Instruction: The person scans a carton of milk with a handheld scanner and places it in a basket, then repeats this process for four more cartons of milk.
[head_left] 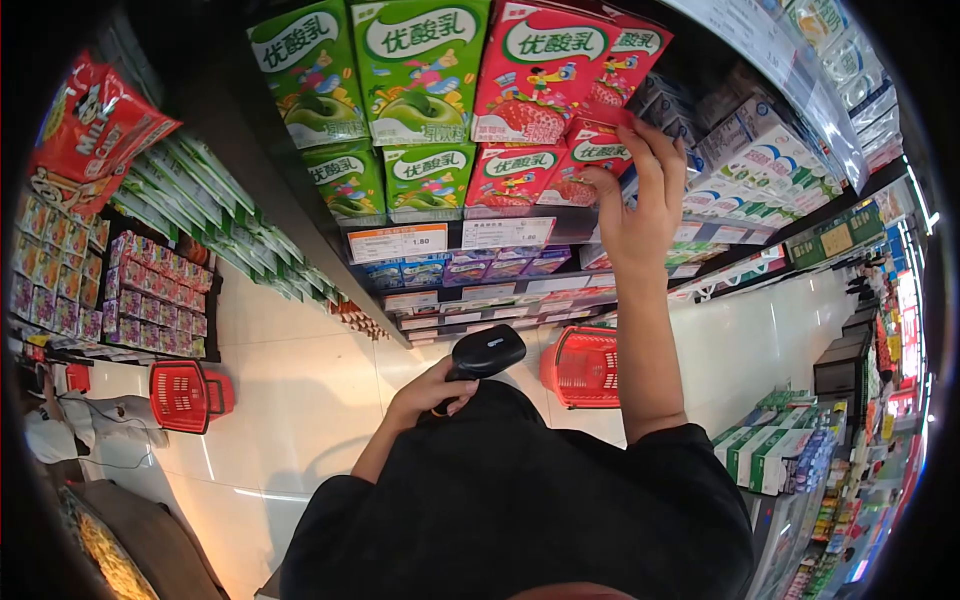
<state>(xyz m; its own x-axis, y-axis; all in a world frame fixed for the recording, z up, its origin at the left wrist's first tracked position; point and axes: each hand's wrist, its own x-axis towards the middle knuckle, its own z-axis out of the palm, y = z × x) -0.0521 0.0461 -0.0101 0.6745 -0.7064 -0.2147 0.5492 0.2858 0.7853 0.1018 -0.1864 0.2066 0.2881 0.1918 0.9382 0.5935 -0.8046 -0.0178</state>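
My left hand [432, 392] is wrapped around the handle of a black barcode scanner [488, 352], held low in front of my body. Up at the shelf, my right hand [648, 195] grips a pink strawberry milk drink carton [590, 165] in the lower row. The thumb lies at its front and the fingers reach over its upper right side. Another pink carton [545, 70] stands above it, with one more behind. To the left are green apple cartons [418, 70] in two rows. Price tags [398, 243] line the shelf edge below.
A red basket [585, 368] stands on the floor under my right arm, and another red basket [185, 395] is at the left. A person's legs [115, 420] show at far left. White boxed drinks [765, 165] fill the shelf to the right.
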